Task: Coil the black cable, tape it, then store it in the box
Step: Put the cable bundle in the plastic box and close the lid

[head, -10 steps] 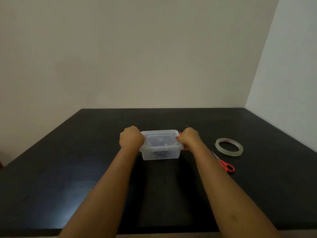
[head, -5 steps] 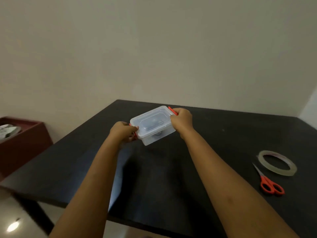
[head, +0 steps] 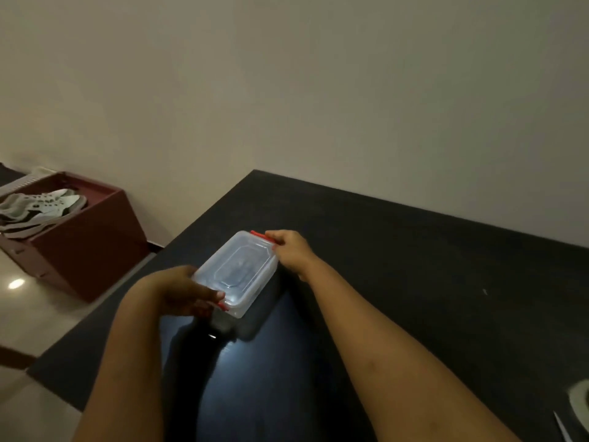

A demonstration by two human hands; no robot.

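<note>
A small clear plastic box [head: 237,274] with its lid on and red clips at both ends sits near the left edge of the black table [head: 414,266]. My left hand [head: 178,293] grips the near end, thumb on the lid by the red clip. My right hand [head: 291,250] grips the far end, fingers curled at the other red clip. The black cable is not clearly visible through the cloudy lid.
A roll of clear tape [head: 581,398] and a scissors tip [head: 562,430] show at the bottom right edge. A dark red bin [head: 83,247] holding pale shoes stands on the floor to the left of the table.
Both hands carried the closed box leftward toward the table's left edge, turning it diagonal. The view swung left, so the tape and scissors slid to the frame's right edge.
</note>
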